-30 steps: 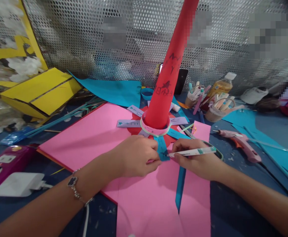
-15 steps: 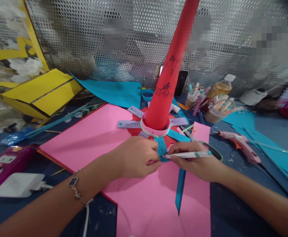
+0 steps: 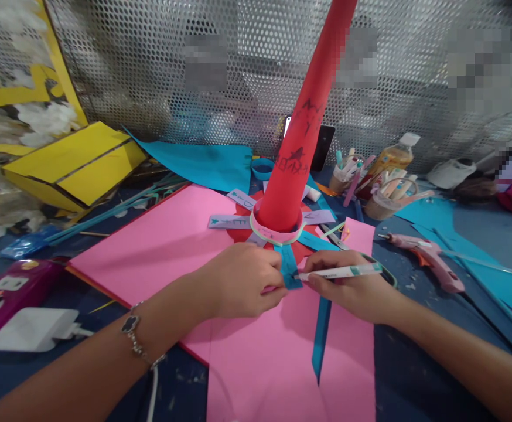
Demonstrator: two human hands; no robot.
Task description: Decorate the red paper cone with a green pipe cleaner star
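My right hand (image 3: 352, 287) pinches a white marker pen (image 3: 344, 272), its tip at a short blue paper strip (image 3: 288, 264). My left hand (image 3: 247, 281) is closed, fingertips curled at that strip's left edge and pressing it; the exact grip is partly hidden. The strip is one of several blue and lilac strips around a red paper cone (image 3: 287, 193), some with lettering. A pink paper ring (image 3: 277, 235) circles the cone's foot. Black writing marks the cone's side. Below my right hand, a loose blue strip (image 3: 321, 343) lies across pink paper (image 3: 282, 363).
At right lie a pink glue gun (image 3: 427, 258) and blue paper sheets (image 3: 497, 264). Marker cups (image 3: 383, 202) and a bottle (image 3: 399, 155) stand behind. At left are a yellow box (image 3: 75, 164), a white charger (image 3: 36, 329) and a purple device (image 3: 14, 293). Scissors (image 3: 383, 269) lie partly behind my right hand.
The pen and its tip have shifted slightly right along the blue strip, with my right hand. My left hand stays practically where it was.
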